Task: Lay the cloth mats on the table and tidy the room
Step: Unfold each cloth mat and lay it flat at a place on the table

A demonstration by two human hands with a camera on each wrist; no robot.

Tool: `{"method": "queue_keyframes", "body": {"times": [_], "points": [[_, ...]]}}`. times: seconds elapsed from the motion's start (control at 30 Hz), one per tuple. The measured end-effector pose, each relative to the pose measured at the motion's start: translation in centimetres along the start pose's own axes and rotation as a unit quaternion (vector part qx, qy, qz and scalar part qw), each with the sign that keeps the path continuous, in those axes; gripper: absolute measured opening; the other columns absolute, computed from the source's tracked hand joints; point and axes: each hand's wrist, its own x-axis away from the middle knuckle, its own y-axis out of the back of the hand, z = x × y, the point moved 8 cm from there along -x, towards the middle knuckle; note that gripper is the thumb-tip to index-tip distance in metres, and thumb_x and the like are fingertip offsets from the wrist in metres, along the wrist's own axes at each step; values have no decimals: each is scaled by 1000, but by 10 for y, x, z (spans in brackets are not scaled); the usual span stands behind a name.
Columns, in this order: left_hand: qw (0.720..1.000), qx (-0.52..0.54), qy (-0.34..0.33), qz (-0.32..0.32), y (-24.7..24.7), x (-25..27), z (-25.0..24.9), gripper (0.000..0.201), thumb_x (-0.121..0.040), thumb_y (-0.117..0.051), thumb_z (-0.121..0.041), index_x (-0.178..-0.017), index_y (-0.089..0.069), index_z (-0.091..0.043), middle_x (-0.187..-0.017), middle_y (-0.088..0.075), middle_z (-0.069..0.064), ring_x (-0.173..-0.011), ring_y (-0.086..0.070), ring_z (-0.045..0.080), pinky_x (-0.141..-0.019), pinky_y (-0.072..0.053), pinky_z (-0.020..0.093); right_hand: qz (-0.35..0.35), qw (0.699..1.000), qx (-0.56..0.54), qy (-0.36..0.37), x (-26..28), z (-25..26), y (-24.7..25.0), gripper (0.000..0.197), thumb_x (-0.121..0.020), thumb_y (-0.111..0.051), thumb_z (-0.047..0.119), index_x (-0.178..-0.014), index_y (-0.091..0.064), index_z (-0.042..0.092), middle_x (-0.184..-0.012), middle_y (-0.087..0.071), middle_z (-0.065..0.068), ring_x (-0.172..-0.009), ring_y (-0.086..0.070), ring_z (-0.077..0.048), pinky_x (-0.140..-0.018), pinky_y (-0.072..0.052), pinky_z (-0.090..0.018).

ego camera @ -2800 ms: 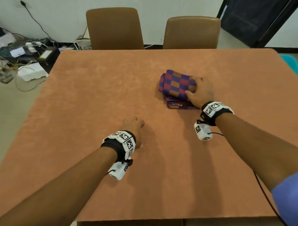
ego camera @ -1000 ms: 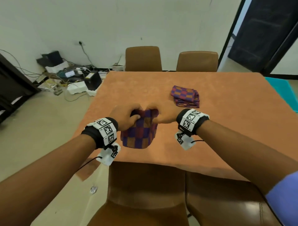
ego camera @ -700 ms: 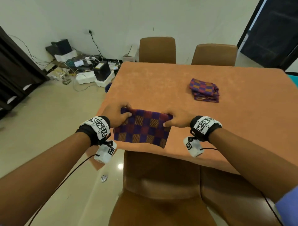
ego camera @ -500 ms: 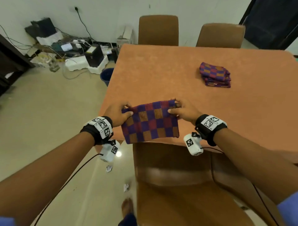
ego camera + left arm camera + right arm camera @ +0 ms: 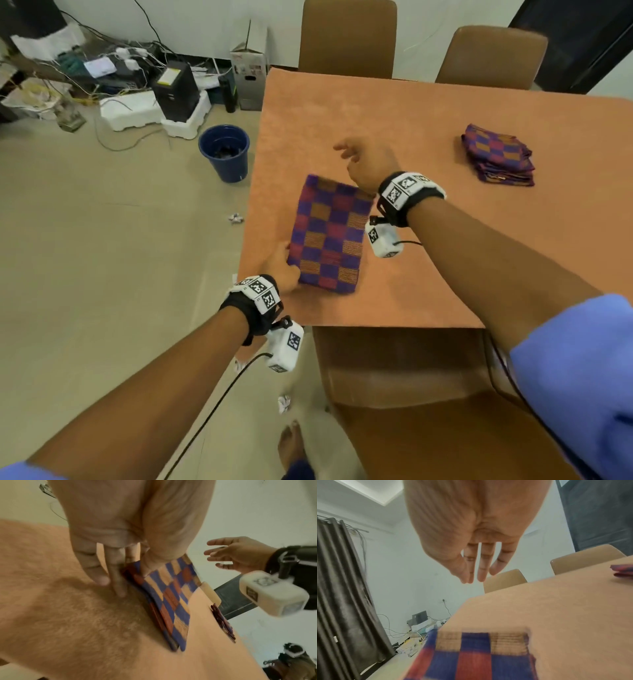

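Note:
A folded cloth mat [image 5: 329, 236] in purple, red and orange checks lies flat on the orange table [image 5: 445, 260], close to its left edge. My left hand [image 5: 284, 267] pinches the mat's near left edge, thumb on top [image 5: 154, 561] and fingers [image 5: 116, 582] down beside it. My right hand [image 5: 363, 161] hovers open just past the mat's far end, holding nothing, its fingers [image 5: 479, 568] straight. The mat [image 5: 479, 655] lies below that hand. A stack of folded mats [image 5: 496, 156] sits farther right on the table; the stack [image 5: 223, 622] also shows in the left wrist view.
A blue bin [image 5: 224, 152] stands on the floor by the table's left edge. Crumpled paper bits [image 5: 235, 218] [image 5: 283, 403] lie on the floor. Two brown chairs [image 5: 346, 37] stand at the far side, one [image 5: 411, 394] at the near side. Cables and boxes [image 5: 137, 85] crowd the wall.
Both hands held the mat up at the table's near edge. Now it lies flat by the left edge, turned lengthwise. My right hand has let go and opened; the left still pinches it.

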Motion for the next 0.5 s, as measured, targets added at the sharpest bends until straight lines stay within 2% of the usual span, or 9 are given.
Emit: {"method": "queue_keyframes", "body": {"times": [0.03, 0.1, 0.17, 0.23, 0.33, 0.43, 0.5], "points": [[999, -36, -10, -7, 2, -1, -1, 47, -83, -51, -5, -125, -49, -24, -119, -63, 6, -103, -61, 29, -92, -51, 40, 9, 1000, 3, -8, -6, 1, -6, 54, -79, -52, 5, -126, -60, 30, -120, -66, 3, -110, -61, -18, -92, -51, -33], [986, -151, -40, -56, 12, -2, 2, 48, -82, -57, -15, -129, -46, -21, -118, -58, 1, -105, -56, 24, -94, -47, 37, 46, 998, 18, -33, -1, -4, -27, 52, -81, -53, 5, -127, -59, 27, -124, -63, 1, -110, -61, -21, -86, -51, -32], [959, -259, -78, -90, 17, 1, 1, 55, -80, -62, -26, -131, -44, -19, -125, -54, 7, -112, -53, 30, -96, -45, 43, 63, 996, 31, -48, 21, -17, -49, 40, -85, -57, 12, -124, -61, 22, -121, -64, -2, -105, -62, -24, -81, -50, -32], [939, -320, -118, -52, 5, 3, 3, 60, -78, -64, -31, -133, -42, -24, -129, -50, 7, -116, -49, 30, -98, -43, 44, 54, 996, 34, -70, 50, -37, -66, 31, -89, -58, 25, -120, -61, 19, -117, -65, -5, -104, -62, -28, -79, -46, -32], [906, -396, -148, 8, -13, 8, 12, 56, -79, -63, -39, -131, -44, -33, -132, -46, -1, -119, -44, 24, -97, -44, 41, 51, 987, 0, -152, 90, -77, -91, 29, -90, -58, 31, -114, -63, 16, -109, -67, -5, -102, -62, -27, -78, -43, -30], [895, -413, -167, -8, -14, 10, 9, 45, -81, -63, -37, -125, -52, -34, -130, -47, -3, -117, -45, 23, -96, -44, 38, 79, 980, -68, -172, 110, -94, -117, 22, -89, -62, 38, -99, -64, 19, -95, -67, 1, -91, -64, -21, -63, -39, -23], [893, -411, -183, -25, -12, 11, 3, 37, -84, -62, -34, -120, -58, -34, -126, -50, -4, -114, -47, 23, -95, -44, 37, 86, 973, -110, -185, 114, -95, -128, 22, -88, -64, 41, -90, -62, 19, -89, -67, 2, -82, -63, -18, -57, -38, -23]]}}
